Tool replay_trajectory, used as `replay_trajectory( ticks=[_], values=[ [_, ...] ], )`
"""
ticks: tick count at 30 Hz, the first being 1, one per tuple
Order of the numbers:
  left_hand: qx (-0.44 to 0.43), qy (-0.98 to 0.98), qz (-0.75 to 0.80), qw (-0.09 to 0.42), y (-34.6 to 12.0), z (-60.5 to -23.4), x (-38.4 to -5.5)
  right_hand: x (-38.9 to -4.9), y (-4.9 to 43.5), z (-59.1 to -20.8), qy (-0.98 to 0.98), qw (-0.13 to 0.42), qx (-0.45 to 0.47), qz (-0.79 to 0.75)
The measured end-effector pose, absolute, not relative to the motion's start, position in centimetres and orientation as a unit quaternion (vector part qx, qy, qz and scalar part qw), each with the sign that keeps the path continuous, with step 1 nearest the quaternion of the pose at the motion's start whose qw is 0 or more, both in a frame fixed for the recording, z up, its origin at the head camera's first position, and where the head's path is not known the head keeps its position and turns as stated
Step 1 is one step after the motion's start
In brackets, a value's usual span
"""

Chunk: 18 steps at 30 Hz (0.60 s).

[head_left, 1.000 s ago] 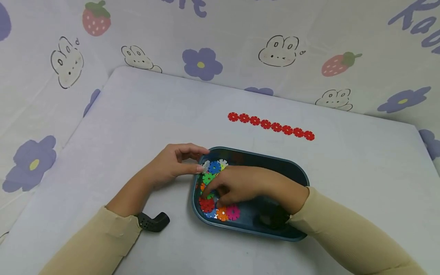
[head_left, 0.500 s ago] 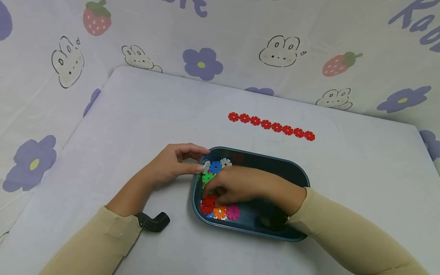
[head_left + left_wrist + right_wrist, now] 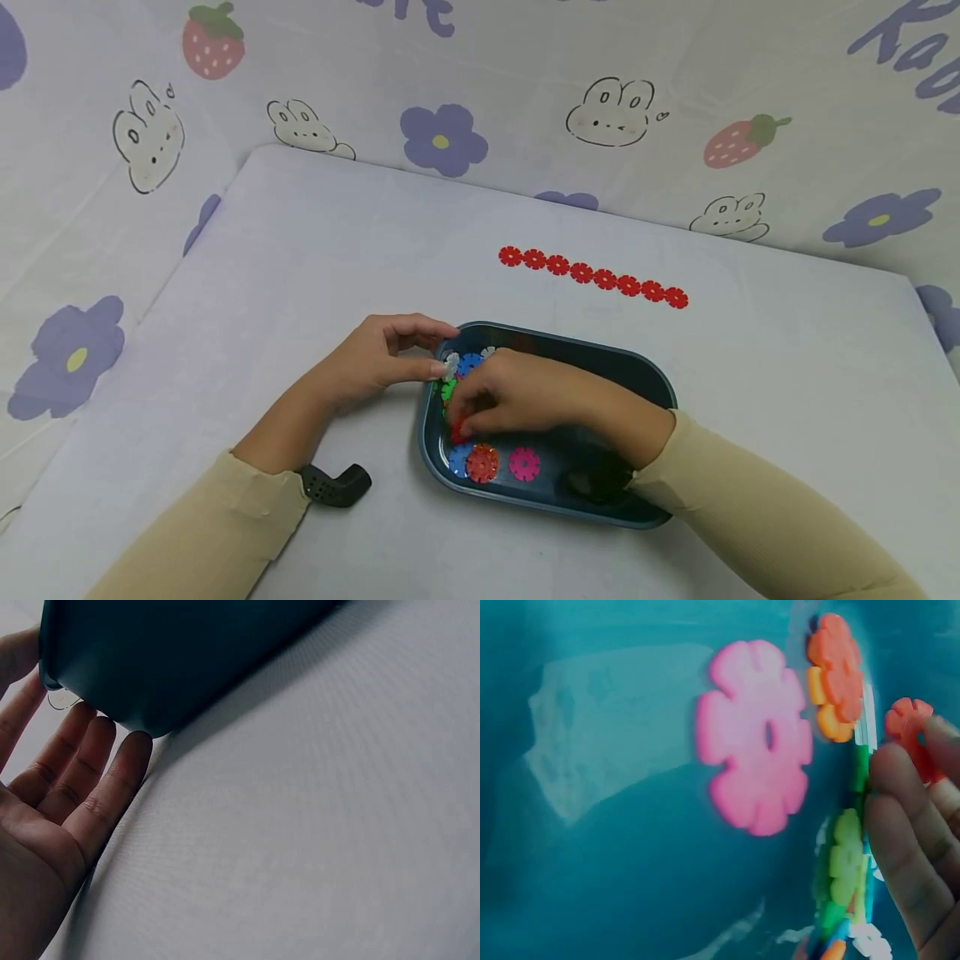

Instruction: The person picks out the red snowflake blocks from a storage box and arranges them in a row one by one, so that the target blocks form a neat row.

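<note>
My left hand (image 3: 375, 358) holds the left rim of a dark teal tray (image 3: 585, 340), thumb over the edge. In the left wrist view its other fingers (image 3: 112, 791) lie against the outer wall. My right hand (image 3: 517, 392) reaches into the tray's left end and pinches a red flower-shaped disc (image 3: 910, 724) between thumb and finger. Below it lie a blue disc (image 3: 459, 461), a red disc on top of an orange one (image 3: 482, 463), and a pink disc (image 3: 524, 464). Green (image 3: 448, 389), blue (image 3: 470, 364) and white discs (image 3: 451, 365) are partly hidden by the right hand.
Behind the tray, a row of several linked red discs (image 3: 593, 276) lies on the white tabletop (image 3: 337, 233). A black wrist device (image 3: 336, 485) sticks out from the left cuff. Patterned cloth (image 3: 517, 67) hangs behind the table.
My right hand has drawn slightly up with a red disc pinched in it. Another red disc has shifted onto the orange one, and the pink disc has slid right. The left hand stays put.
</note>
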<state>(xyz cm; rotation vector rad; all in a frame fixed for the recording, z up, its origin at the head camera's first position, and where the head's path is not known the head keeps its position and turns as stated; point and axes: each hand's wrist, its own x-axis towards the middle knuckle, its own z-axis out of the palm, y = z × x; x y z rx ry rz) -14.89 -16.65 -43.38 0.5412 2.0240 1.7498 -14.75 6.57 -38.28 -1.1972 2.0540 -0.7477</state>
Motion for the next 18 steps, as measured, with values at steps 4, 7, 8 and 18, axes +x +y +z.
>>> replay_trajectory(
  ticks=[4,7,8,18],
  values=[
    [0.193,0.729,0.624,0.205,-16.6,-43.4,-14.9,-14.8,7.0,-37.7,0.793,0.315,-0.434,-0.289],
    [0.195,0.730,0.623,0.205,-16.6,-43.4,-14.9,-14.8,7.3,-37.0,0.804,0.319,-0.403,-0.300],
    [0.195,0.730,0.622,0.205,-16.6,-43.4,-14.9,-14.8,7.4,-36.7,0.807,0.322,-0.391,-0.304],
    [0.190,0.733,0.620,0.207,-16.6,-43.3,-15.0,-14.8,8.2,-34.9,0.805,0.317,-0.372,-0.336]
  ],
)
